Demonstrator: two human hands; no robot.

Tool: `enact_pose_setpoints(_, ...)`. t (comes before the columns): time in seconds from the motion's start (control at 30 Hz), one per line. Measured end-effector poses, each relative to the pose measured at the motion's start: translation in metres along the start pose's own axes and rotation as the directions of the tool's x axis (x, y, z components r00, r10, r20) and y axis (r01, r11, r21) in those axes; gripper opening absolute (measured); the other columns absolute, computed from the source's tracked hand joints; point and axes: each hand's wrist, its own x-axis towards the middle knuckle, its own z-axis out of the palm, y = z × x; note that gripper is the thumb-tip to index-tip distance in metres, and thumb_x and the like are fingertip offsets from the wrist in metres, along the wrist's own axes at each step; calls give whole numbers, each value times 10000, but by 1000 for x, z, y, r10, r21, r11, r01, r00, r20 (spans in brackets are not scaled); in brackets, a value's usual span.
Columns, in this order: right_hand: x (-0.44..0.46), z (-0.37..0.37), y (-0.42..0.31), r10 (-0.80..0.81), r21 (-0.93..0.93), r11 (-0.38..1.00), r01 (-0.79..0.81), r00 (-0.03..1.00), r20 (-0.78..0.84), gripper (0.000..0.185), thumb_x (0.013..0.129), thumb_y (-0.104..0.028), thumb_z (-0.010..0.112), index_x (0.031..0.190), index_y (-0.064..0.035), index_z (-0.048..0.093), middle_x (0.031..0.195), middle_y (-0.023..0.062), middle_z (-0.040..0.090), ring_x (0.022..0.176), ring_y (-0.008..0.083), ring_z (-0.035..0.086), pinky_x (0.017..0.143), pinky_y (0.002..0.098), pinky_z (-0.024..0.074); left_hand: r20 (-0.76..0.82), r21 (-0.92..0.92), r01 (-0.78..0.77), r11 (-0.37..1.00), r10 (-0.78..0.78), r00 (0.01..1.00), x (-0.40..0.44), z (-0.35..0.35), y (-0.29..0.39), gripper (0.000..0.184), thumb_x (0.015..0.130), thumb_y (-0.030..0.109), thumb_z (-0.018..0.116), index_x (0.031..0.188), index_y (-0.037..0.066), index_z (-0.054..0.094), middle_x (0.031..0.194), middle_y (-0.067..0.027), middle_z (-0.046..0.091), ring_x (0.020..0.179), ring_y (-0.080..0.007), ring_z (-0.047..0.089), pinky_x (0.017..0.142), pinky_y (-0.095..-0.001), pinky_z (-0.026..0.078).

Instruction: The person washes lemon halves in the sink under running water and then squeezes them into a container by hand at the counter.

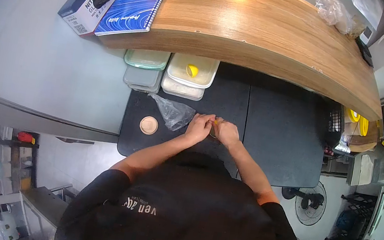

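Observation:
My left hand and my right hand meet over the black table, fingertips touching. A small yellow piece, which looks like lemon, shows at the right fingertips. The left fingers are closed too, but what they hold is hidden. Just below the hands, the rim of a small round vessel shows in part, mostly covered by my right hand. A clear plastic bag lies crumpled against the left hand's side. Farther left is a round tan disc, like a lid or coaster.
Stacked lidded containers stand at the back left. On a neighbouring white-lidded container rests a cut lemon half. A wooden counter overhangs the table's back edge, carrying a blue notebook beside a glove box.

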Motion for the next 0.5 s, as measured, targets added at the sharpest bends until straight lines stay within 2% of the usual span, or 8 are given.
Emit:
enact_pose_setpoints(0.07,2,-4,-2,4,-49,999,-5,1000,-23,357,949,-343,471,947,-4,583,780,231,663,734,404,656,657,490,533,-1,2,3,1000,-3,1000,0,-1,0,260,839,62,542,1067,10,656,1015,-129,679,920,-333,598,871,-407,457)
enact_pose_setpoints(0.13,2,-8,-7,81,-50,995,-83,996,-26,380,948,-373,470,913,-18,599,720,216,658,692,394,658,628,495,532,2,4,5,1000,-5,1000,1,-1,-1,262,840,64,543,1072,11,654,1014,-129,677,918,-336,597,868,-408,457)
enact_pose_setpoints(0.2,5,6,-3,98,-33,994,-100,994,-42,380,948,-377,469,917,-20,598,717,220,655,693,403,654,629,495,532,-38,35,-49,998,51,998,2,-1,0,268,835,56,542,1076,15,651,1004,-130,673,919,-337,594,854,-413,461)
enact_pose_setpoints(0.27,6,14,2,113,-17,993,-114,992,-57,381,948,-380,469,921,-23,596,714,224,652,694,413,650,630,495,531,-24,52,-38,998,39,999,2,-1,-2,278,838,55,544,1097,20,641,1018,-115,676,918,-313,598,865,-397,452)
enact_pose_setpoints(0.37,7,17,5,173,104,981,-166,983,-56,302,938,-301,488,1007,-20,577,777,250,652,761,429,642,688,496,527,-10,59,11,998,-10,1000,0,0,-8,287,840,53,549,1115,29,630,1029,-98,678,913,-292,602,875,-384,443)
enact_pose_setpoints(0.43,5,17,9,98,220,971,-97,995,6,245,909,-190,504,1078,-15,532,872,274,645,848,438,628,765,505,505,-1,45,48,998,-48,999,-1,1,-8,285,839,52,551,1112,32,630,1027,-97,677,910,-296,602,874,-387,443)
enact_pose_setpoints(0.47,4,19,11,102,220,970,-101,995,7,245,909,-190,504,1078,-15,532,872,274,645,848,438,628,765,505,505,-14,46,31,998,-31,999,0,1,-6,280,827,46,546,1092,22,634,1006,-110,676,912,-312,601,868,-398,448)
enact_pose_setpoints(0.5,3,22,13,32,193,981,-27,999,-21,254,893,-155,506,1107,-18,515,906,279,640,874,433,624,789,510,494,-28,47,16,999,-14,999,0,1,-4,276,815,39,541,1072,13,638,984,-122,676,915,-328,599,862,-408,453)
